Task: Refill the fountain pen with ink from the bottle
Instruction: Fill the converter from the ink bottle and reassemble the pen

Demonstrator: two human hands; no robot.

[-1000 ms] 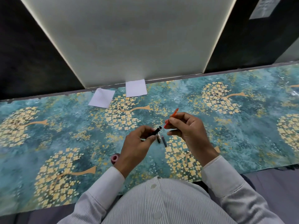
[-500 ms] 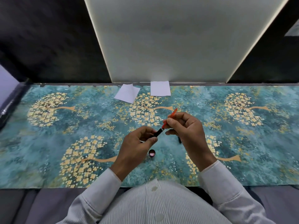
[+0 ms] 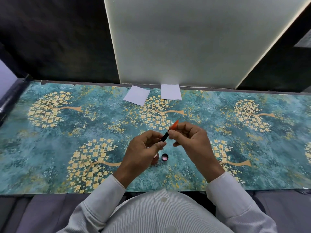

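My left hand (image 3: 143, 151) pinches the black front section of the fountain pen (image 3: 165, 136) between thumb and fingers. My right hand (image 3: 190, 140) grips the orange barrel (image 3: 174, 124), whose tapered end sticks up and away past my fingers. The two pen parts meet end to end in a straight line above the table. A small round dark cap (image 3: 164, 156) lies on the table just below my hands. Beside it a pinkish ink bottle (image 3: 155, 158) shows only partly behind my left hand.
The table (image 3: 50, 140) carries a teal cover with golden tree patterns. Two white paper slips (image 3: 137, 95) (image 3: 170, 91) lie at the far edge below a pale wall panel (image 3: 193, 39). A dark ledge (image 3: 10, 98) bounds the left end.
The view has swung so the table now lies level and centred. My hands have brought the black section and orange barrel together end to end. The loose parts under my right hand are out of sight.
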